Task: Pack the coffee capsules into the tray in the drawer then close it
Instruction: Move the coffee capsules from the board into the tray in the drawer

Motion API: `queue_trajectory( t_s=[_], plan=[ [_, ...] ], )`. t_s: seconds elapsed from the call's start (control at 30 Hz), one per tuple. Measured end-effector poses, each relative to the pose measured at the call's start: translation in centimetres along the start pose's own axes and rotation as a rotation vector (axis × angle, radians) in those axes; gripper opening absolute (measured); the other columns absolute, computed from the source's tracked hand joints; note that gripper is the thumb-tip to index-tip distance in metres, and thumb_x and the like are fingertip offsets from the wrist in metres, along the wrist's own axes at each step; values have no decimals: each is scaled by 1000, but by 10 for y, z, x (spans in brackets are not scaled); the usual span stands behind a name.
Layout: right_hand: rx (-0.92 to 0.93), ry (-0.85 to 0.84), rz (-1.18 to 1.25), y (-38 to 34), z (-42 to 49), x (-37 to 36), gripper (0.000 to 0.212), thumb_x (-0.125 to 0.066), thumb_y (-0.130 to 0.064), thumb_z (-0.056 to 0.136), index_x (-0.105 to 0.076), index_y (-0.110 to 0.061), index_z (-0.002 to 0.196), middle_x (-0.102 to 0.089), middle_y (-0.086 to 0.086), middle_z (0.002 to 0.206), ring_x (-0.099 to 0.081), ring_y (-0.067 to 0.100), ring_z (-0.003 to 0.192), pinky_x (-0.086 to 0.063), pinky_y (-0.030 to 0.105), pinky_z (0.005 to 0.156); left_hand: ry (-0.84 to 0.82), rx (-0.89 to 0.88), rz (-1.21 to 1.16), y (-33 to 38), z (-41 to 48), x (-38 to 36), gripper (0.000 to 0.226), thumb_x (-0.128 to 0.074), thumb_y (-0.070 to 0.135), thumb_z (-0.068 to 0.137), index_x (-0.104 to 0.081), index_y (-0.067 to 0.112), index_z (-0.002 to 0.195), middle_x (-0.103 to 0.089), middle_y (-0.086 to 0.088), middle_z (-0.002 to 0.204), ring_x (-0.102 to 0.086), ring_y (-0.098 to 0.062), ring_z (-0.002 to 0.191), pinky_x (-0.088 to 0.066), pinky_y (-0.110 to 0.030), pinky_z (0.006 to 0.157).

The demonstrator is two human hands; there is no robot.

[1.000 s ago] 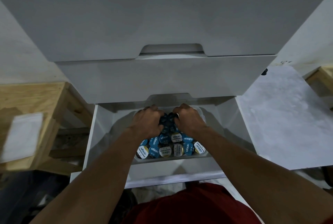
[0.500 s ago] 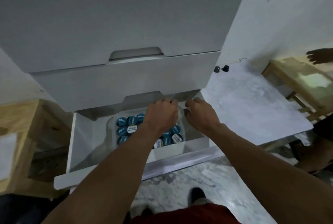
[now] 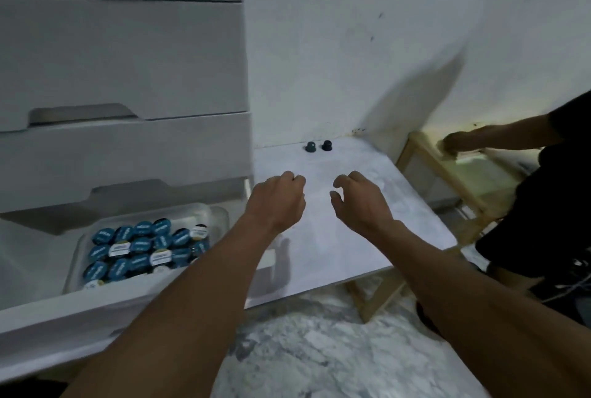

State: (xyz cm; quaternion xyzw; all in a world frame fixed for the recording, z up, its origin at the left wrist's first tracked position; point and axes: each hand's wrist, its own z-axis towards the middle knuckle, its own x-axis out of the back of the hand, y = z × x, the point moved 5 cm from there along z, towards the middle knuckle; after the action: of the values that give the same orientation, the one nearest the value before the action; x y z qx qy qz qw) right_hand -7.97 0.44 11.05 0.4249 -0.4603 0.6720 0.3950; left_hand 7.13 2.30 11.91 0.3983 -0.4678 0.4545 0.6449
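The round coffee capsules with blue and white foil lids [image 3: 144, 245] sit packed close together, some overlapping, in a clear plastic tray [image 3: 204, 209] inside the pulled-out bottom white drawer [image 3: 80, 314] of a white drawer cabinet [image 3: 128, 61]. Two more dark dome-shaped capsules [image 3: 318, 146] stand just beside each other on the pale marble-patterned counter [image 3: 351, 237], near the white wall [image 3: 367, 45] at its back edge. Both bare hands hover over this counter, between the tray and the two loose capsules and well apart from either. The left hand [image 3: 278, 202] has its fingers curled loosely inward and holds nothing that can be seen. The right hand [image 3: 359, 202] is half spread, fingers and thumb bent and apart, empty. At the far right another person in dark clothing [image 3: 550, 199] reaches to a light wooden frame [image 3: 447, 180]. Grey marbled floor [image 3: 319, 349] lies below.
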Motion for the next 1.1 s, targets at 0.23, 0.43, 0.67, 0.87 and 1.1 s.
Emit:
queue_trajectory(
  t_s=[0.23,0.43,0.67,0.87,1.1],
  plan=[
    [41,-26,23,66,17,17,26,-54,-23,92,-59,-7,112,-60,13,107,-60,32,91,-50,39,78,19,81,-28,51,39,-20,22,-45,25,93,-56,11,105,-57,-7,100,-57,-28,87,-43,-35,65],
    [56,-58,58,88,61,-1,31,-52,-24,93,-57,-10,120,-59,12,114,-59,31,97,-50,38,82,-17,103,8,44,83,-39,22,-45,25,93,-56,11,106,-57,-6,101,-57,-27,88,-45,-35,66],
    [-7,-69,43,117,129,-20,31,-53,-26,92,-57,-12,120,-58,10,113,-59,29,96,-50,37,80,-50,97,7,21,164,-61,25,-44,24,93,-55,11,111,-57,-7,107,-58,-28,92,-43,-35,67],
    [-33,-108,47,130,184,-40,33,-53,-25,92,-55,-11,122,-57,12,116,-60,30,96,-51,38,81,-85,134,-93,8,214,-84,32,-45,23,94,-52,12,123,-54,-5,118,-58,-27,101,-48,-37,76],
    [2,-209,43,148,241,-75,35,-55,-25,92,-54,-12,124,-56,12,117,-61,30,93,-50,37,83,-123,243,-169,-16,255,-128,34,-46,23,95,-48,13,127,-53,-6,118,-57,-26,102,-48,-34,76]
  ],
)
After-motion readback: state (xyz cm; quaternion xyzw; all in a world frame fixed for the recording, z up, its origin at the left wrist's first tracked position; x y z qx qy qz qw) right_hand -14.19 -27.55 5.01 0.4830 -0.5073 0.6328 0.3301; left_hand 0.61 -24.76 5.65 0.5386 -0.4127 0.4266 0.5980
